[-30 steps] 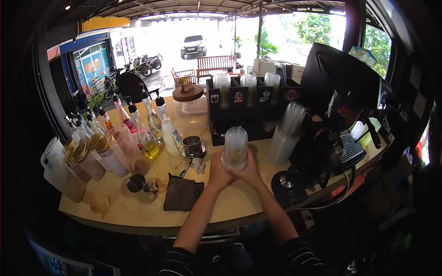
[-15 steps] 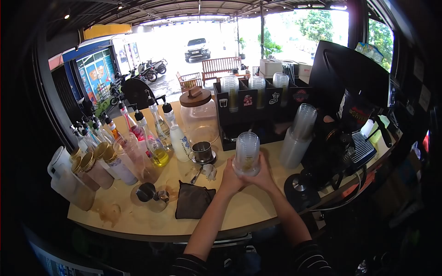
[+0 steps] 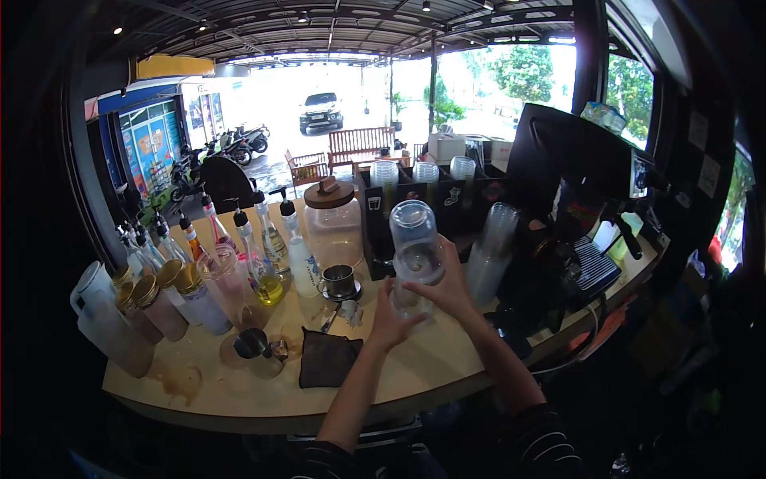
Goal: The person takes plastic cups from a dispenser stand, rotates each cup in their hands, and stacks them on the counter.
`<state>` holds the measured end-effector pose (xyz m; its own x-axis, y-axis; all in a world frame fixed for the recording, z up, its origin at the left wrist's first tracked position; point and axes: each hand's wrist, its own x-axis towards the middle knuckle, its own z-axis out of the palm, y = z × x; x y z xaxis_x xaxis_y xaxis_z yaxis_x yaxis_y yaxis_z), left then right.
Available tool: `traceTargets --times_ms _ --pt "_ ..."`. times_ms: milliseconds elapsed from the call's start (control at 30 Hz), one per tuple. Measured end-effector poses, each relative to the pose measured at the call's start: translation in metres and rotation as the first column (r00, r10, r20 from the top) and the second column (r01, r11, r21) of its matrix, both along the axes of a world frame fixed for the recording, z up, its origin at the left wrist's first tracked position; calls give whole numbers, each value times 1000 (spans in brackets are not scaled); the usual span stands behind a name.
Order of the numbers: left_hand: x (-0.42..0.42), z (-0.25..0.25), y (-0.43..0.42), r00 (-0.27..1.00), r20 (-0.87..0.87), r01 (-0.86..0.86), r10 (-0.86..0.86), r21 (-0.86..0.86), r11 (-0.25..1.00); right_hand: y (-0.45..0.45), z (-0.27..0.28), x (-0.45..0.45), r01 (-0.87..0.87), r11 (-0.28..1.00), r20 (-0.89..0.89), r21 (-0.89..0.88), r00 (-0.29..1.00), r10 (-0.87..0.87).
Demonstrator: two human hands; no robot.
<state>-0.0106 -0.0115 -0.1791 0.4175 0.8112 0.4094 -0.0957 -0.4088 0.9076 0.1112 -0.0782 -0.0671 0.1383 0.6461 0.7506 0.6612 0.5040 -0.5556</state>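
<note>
I hold 2 clear cups, 1 above the other, over the desk [image 3: 447,359], in front of the black cup holder [image 3: 479,197]. My right hand's [image 3: 452,289] fingers wrap the upper cup [image 3: 414,227]; my left hand's [image 3: 390,321] fingers cradle the lower cup [image 3: 408,302].

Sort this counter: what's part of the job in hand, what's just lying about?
In use, it seems:
- clear plastic cups
- left hand, right hand, both at the cups

Apparently just about:
- dark cloth
- metal cup
- crumpled white scrap
- wooden-lidded jar
</note>
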Motion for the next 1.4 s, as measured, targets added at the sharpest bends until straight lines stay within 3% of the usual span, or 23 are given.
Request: traceTargets --times_ms 33,67,133,167,233,267,333,367,400,467,533,600,733,800,867,933,1033,1400 --pt "0 2 0 990 143 -7 9 -14 1000 -8 11 -3 56 998 63 -15 997 -55" --pt "-5 3 1 988 152 -7 9 -13 1000 -17 17 -4 56 998 73 -14 996 -55" --pt "-26 29 -4 901 434 -21 26 -15 1000 -30 27 -5 49 998 174 37 983 -55" --pt "-33 43 -9 901 433 -23 23 -6 1000 -38 32 -5 48 998 172 45 984 -55" --pt "-50 70 -24 862 506 -42 -41 152 987 -52 42 -5 31 1000 332 -2 943 -29" --pt "-61 88 -35 865 500 -54 -29 152 987 -57 45 -8 18 1000 327 -3 945 -16" --pt "-80 119 -50 893 430 -4 -131 299 954 -65 52 -17 15 998 481 -56 877 14" --pt "-90 122 -44 942 322 -57 -100 446 893 -69 53 -21 -17 995 510 -95 858 64" --pt "-99 125 -49 945 315 -70 -82 443 894 -73 54 -26 -35 994 504 -99 860 80" --pt "-115 134 -62 980 139 108 -139 204 973 -81 59 -35 -80 992 505 -95 855 117" --pt "-126 126 -65 974 209 38 -84 212 976 -84 56 -36 -146 988 426 -51 892 154" --pt "-135 114 -62 909 402 110 -105 11 994 -82 38 -36 -278 948 122 -154 947 297" --pt "-139 98 -74 895 445 108 -42 -125 986 -78 7 -59 -478 863 -60 -166 878 475" --pt "-143 93 -75 877 478 134 -58 -128 983 -72 -4 -64 -502 854 -150 -137 863 483" --pt "-148 84 -71 918 392 79 -53 -50 996 -68 -9 -68 -518 848 -247 -113 841 481" --pt "-153 81 -70 927 371 73 -59 -25 997 -63 -8 -71 -629 775 -407 -58 724 557" --pt "-159 78 -67 927 363 106 -97 -3 994 -65 2 -75 -670 736 -483 -95 678 554" --pt "-156 78 -69 904 390 163 -176 67 984 -71 6 -78 -643 758 -477 -112 704 527"
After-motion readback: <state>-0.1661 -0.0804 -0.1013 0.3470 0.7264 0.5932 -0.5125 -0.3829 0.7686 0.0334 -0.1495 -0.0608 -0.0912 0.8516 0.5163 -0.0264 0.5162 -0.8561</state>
